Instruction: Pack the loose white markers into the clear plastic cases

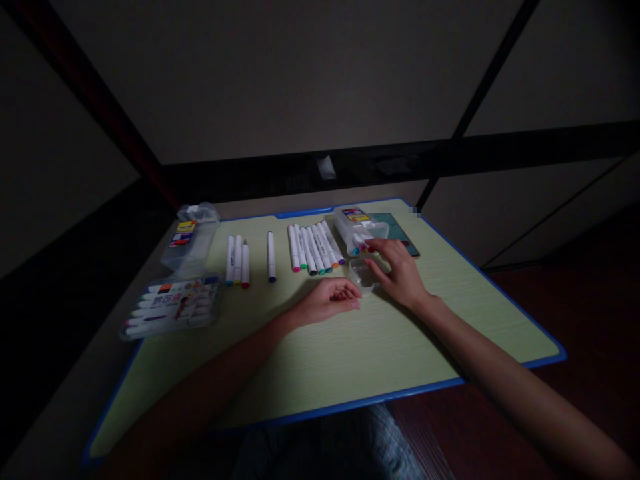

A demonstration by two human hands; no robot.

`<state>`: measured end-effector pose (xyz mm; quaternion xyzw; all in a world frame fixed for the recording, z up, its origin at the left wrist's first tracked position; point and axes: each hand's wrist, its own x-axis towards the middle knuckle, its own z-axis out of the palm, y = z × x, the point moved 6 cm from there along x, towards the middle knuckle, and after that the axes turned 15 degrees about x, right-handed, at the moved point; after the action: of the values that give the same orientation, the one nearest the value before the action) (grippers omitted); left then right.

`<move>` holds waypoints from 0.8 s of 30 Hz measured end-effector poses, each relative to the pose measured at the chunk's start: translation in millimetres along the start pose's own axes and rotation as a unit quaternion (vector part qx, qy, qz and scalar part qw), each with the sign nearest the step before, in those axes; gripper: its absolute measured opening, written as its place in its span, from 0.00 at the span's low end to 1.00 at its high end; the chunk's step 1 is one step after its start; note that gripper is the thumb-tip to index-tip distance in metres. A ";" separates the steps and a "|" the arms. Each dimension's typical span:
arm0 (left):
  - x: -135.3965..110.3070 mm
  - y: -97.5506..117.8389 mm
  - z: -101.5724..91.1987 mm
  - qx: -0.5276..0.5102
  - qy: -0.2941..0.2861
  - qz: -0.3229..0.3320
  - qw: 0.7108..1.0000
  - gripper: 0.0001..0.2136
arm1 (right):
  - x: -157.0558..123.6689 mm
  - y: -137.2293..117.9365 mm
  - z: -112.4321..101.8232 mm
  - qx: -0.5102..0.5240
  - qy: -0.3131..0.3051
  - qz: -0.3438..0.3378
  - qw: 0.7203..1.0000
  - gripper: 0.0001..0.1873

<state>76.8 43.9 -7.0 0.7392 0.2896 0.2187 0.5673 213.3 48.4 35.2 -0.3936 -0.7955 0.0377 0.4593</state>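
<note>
My right hand [397, 275] reaches to the open end of a clear marker case [357, 227] lying on its side, fingertips pinched on a marker [361, 243] sticking out of it. A clear lid [361, 273] lies just under that hand. My left hand [330, 300] rests on the table beside the lid, fingers curled loosely with nothing visible in them. A row of several white markers [315, 248] with coloured caps lies left of the case.
A light green table [350, 347] with a blue rim. One single marker [271, 256] and three more markers [237, 260] lie further left. A clear empty case [191, 239] and a flat marker pack [173, 305] sit at the left edge. A dark card [400, 230] lies behind the case.
</note>
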 end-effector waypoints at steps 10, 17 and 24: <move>-1.3 1.3 -0.2 -0.001 0.007 -0.012 1.000 0.06 | -0.1 -1.0 -0.1 0.018 -0.004 0.009 1.000 0.15; -1.8 2.1 0.3 0.002 0.006 -0.011 1.000 0.06 | 0.0 0.7 1.3 0.032 -0.011 0.023 0.999 0.16; -2.2 3.2 0.4 0.019 0.006 -0.013 1.000 0.05 | -0.4 3.1 1.9 0.031 -0.016 0.037 0.999 0.16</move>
<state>76.1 41.5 -4.0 0.7447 0.3067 0.2097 0.5544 213.8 50.9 32.6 -0.4075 -0.7863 0.0850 0.4567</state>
